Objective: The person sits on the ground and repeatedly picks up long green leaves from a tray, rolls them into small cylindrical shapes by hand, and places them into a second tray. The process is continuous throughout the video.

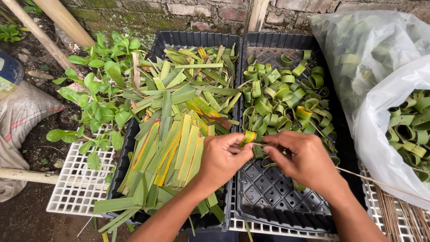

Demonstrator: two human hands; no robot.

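- Left hand (221,159) pinches rolled leaf strip (247,137); right hand (302,159) fingers closed on thin stick (259,144).
- Risk: loosened pinch lets coil spring open over tray (277,192).

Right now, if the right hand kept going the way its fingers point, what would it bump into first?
The right hand points leftward at the left hand, which pinches a folded leaf ring. It would probably meet that ring and those fingertips first; they look almost touching, though depth is hard to judge.

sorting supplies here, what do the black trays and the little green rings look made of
Black trays: seemingly moulded plastic, semi-gloss, with a perforated grid floor. Green rings: apparently curled strips of fresh leaf, smooth, some yellowing, like the flat leaf strips beside them.
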